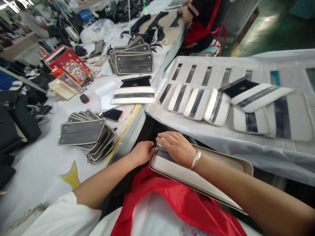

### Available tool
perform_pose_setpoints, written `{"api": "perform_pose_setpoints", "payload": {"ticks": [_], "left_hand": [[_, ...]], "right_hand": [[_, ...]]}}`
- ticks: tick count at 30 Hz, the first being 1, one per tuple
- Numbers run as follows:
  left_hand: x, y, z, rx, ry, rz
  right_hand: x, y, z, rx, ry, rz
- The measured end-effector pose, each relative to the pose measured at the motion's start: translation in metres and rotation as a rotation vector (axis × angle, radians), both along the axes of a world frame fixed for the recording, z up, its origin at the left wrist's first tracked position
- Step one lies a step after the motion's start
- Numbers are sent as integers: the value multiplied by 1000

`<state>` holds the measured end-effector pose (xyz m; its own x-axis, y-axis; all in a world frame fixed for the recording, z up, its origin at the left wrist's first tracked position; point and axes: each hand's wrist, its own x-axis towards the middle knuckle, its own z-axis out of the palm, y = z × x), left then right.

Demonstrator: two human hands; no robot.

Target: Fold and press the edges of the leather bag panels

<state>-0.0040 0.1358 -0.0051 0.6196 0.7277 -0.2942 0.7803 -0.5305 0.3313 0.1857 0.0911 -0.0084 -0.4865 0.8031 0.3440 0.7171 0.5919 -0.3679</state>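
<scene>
A long cream panel (209,183) with rounded corners, dark edging and a dark stripe lies across my lap, over a red apron (169,196). My left hand (144,153) is closed at the panel's left end, thumb and fingertips pinching its edge. My right hand (178,148), with a silvery bracelet at the wrist, reaches over the same end. Its fingers are together and bent over the edge above the dark stripe. My right hand and forearm hide part of the panel.
Stacked dark panels (82,132) stand on the left table, with another stack (134,62) farther back. A phone (112,114) lies between. Several cream striped pieces (197,103) rest on a covered, slotted board (157,114) at right. A co-worker's hand (185,13) is at the far table edge.
</scene>
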Motion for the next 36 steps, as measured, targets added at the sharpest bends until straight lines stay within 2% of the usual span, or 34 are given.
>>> {"api": "perform_pose_setpoints", "payload": {"ticks": [4, 8, 17, 21, 24, 27, 31, 33, 36], "left_hand": [[0, 0, 0, 8, -25, 7], [-1, 3, -2, -18, -65, 4], [-5, 10, -7, -161, -142, 46], [-8, 21, -13, -305, -224, 64], [-8, 29, -18, -417, -274, 82], [-7, 31, -19, -452, -299, 91], [-5, 26, -19, -450, -336, 115], [-5, 22, -21, -393, -364, 146], [-5, 15, -29, -327, -423, 234]], "right_hand": [[-14, 40, 12, 56, -382, 300], [-20, 60, 21, 45, -555, 440], [-12, 67, 10, 125, -548, 562], [-5, 67, 6, 149, -524, 567], [-4, 66, 4, 154, -526, 562], [-11, 67, 4, 132, -548, 554], [-15, 71, 18, 3, -552, 495], [-3, 68, 31, -99, -425, 378], [41, 46, 45, -180, -48, 29]]}}
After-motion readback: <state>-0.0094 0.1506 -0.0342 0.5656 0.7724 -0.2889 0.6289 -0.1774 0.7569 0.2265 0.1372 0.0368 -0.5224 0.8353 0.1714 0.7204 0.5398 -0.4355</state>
